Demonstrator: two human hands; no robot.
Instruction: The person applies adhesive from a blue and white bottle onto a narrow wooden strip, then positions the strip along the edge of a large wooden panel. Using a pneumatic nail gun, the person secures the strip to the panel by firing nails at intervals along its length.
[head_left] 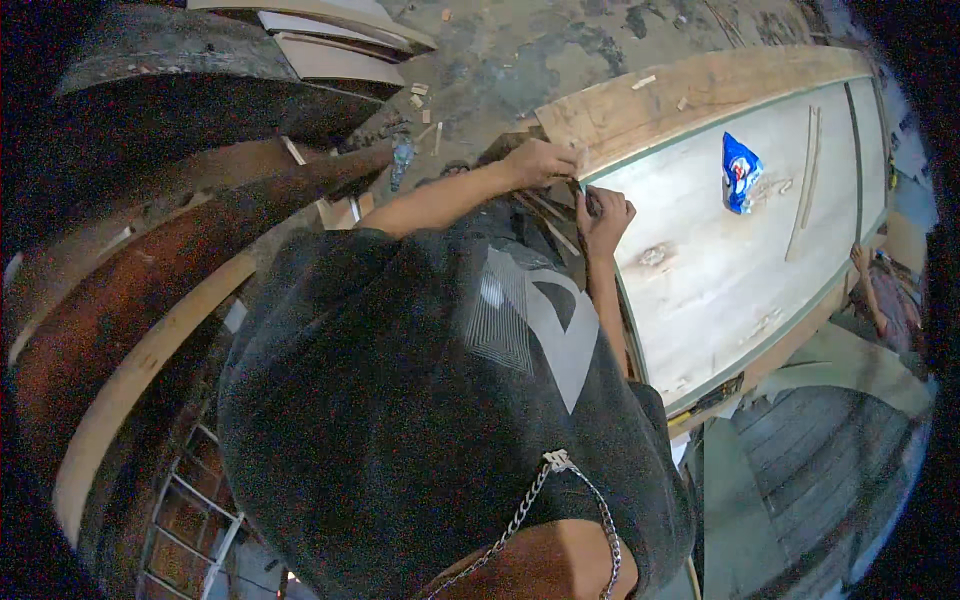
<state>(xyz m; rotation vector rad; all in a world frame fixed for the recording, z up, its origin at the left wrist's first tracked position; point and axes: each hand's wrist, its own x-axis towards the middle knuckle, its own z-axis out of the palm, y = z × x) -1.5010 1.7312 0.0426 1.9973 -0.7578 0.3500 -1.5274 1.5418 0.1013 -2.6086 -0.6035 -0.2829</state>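
Note:
My left hand (pixel 545 163) is closed in a pinch at the near left corner of a large white panel (pixel 690 270). Just beyond that corner, my right hand (pixel 605 222) has its fingers curled together, close to the left fingertips. Whatever either hand grips is too small and too covered to make out. A thin green edging strip (pixel 690 143) runs along the panel's border and meets the corner between my hands. On the panel lie a crumpled blue packet (pixel 741 172) and two thin wooden strips (pixel 805 185).
A wide plywood board (pixel 680 100) borders the panel's far side, with wood scraps on it. Curved brown boards (pixel 180 270) stand to my left, near a metal rack (pixel 190 510). A plastic bottle (pixel 402 160) is on the floor. Another person's hand (pixel 862 265) touches the panel's right end.

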